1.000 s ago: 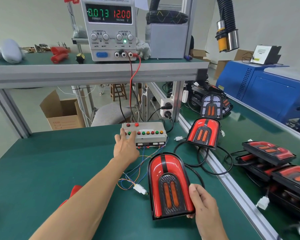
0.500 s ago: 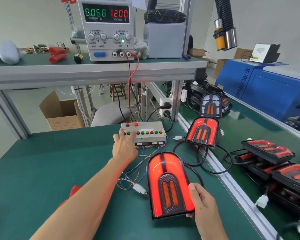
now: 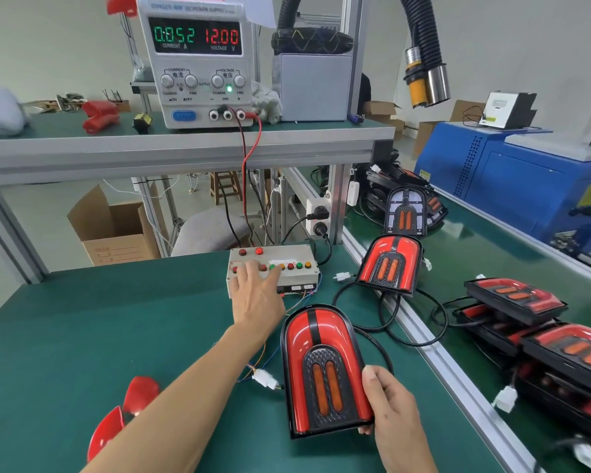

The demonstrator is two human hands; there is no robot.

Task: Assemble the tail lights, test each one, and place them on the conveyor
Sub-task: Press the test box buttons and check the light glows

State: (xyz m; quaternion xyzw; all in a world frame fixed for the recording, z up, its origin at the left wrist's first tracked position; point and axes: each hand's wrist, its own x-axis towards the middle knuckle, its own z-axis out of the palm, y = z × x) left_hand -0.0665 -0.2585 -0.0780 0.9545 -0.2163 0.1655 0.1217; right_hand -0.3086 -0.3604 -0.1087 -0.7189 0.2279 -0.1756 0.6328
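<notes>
Right hand (image 3: pixel 391 407) grips tail light (image 3: pixel 321 367)

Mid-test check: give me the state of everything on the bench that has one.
Power supply: on, reads 0.052 A, 12.00 V.
Tail light: flat on the bench, unlit.
Left hand: fingers on the test box buttons.
Right hand: grips the tail light's lower right edge.
White connector: wired, lying on the bench.
</notes>
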